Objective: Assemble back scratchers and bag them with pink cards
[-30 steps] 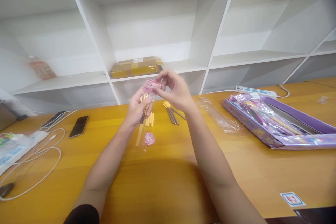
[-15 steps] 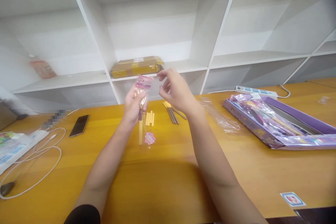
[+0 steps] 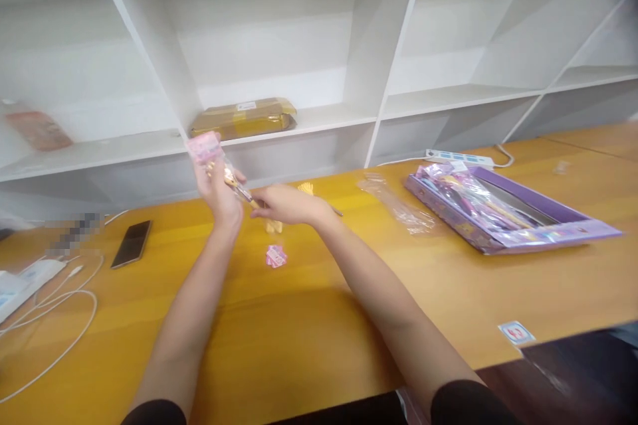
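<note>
A clear package with a pink header (image 3: 205, 146) and a thin yellow and dark item inside is held in my left hand (image 3: 222, 196), tilted down to the right. My right hand (image 3: 284, 204) closes its fingers on the lower end of this package. Partly hidden under my right hand lie short yellow sticks (image 3: 274, 226). Small pink cards (image 3: 276, 255) sit on the table just below them. Behind my right wrist show the yellow tips of several thin rods (image 3: 306, 188).
Clear plastic sleeves (image 3: 396, 204) lie right of my hands, beside a purple box (image 3: 491, 249) of wrapped items. A phone (image 3: 131, 244) and white cables (image 3: 64, 299) are at the left. A taped cardboard box (image 3: 244, 119) rests on the shelf.
My right hand has come down and left onto the package's lower end. My left hand has tilted the package from upright to slanting. The whole view has shifted.
</note>
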{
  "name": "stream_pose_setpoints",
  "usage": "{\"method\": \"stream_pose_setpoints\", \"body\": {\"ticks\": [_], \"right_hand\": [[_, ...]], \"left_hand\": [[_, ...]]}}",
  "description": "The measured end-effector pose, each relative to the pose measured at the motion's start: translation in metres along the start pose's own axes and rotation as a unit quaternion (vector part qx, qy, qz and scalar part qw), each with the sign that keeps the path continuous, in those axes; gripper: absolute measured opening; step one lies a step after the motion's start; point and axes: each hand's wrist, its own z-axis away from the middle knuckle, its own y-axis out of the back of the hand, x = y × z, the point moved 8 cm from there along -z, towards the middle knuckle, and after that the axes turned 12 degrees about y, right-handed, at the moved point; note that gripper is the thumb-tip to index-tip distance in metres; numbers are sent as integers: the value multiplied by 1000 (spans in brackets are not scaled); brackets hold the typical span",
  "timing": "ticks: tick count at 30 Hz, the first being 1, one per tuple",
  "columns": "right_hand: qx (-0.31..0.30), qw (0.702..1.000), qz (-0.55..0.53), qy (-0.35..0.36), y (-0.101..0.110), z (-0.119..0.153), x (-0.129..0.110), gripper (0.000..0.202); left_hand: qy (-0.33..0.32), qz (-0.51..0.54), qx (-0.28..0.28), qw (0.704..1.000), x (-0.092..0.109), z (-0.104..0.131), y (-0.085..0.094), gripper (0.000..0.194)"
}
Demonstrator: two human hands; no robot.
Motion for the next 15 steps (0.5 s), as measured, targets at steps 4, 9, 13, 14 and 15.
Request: {"method": "stream_pose_setpoints", "body": {"ticks": [4, 9, 13, 14, 15], "right_hand": [[64, 985, 99, -122, 45, 36, 64, 17], [219, 878, 268, -331, 161, 178, 167, 39], [198, 763, 326, -522, 198, 338, 240, 43], [164, 753, 323, -550, 190, 373, 254, 44], [124, 744, 314, -577, 177, 406, 266, 46]], "left_hand": [[83, 52, -68, 993, -32, -31, 7, 46], [160, 51, 25, 985, -81, -66, 63, 40], [273, 62, 120, 953, -140, -69, 125, 30], [319, 73, 136, 935, -158, -64, 138, 26], [360, 79, 148, 918, -175, -58, 149, 21]]}}
